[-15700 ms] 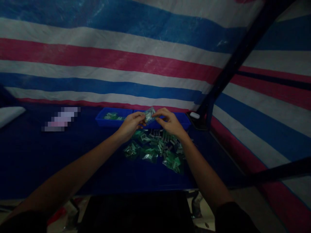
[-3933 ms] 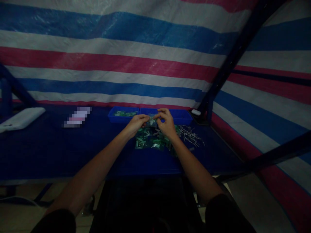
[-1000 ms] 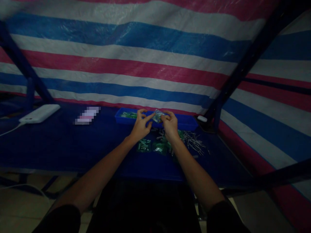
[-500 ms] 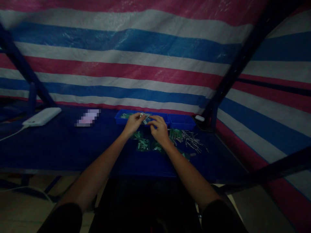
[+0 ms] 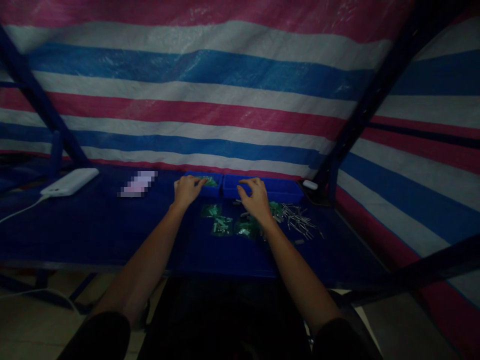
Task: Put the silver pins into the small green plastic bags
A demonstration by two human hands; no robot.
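Note:
My left hand (image 5: 186,191) reaches over the left end of a blue bin (image 5: 213,191) that has small green-tinted bags (image 5: 210,181) in it. Its thumb and fingertips come together at the bags; what they hold, if anything, is too small and dark to make out. My right hand (image 5: 256,199) hovers at the front of a second blue bin (image 5: 287,189), thumb and fingers apart with nothing between them. Below the hands, several small clear bags with light pieces inside (image 5: 222,226) lie on the blue table (image 5: 150,240). Short metal parts (image 5: 245,214) lie by my right wrist.
Thin metal rods (image 5: 300,220) lie in a loose pile at the right. A white power bank (image 5: 70,182) with a cable and a blurred-out flat object (image 5: 138,183) are on the left. A small white case (image 5: 309,184) sits by the right frame post (image 5: 332,177). Striped sheeting hangs behind.
My hands have moved apart. The left one went from the middle, where both handled a small clear bag, left to the bin with bags; the right one opened and shifted slightly right.

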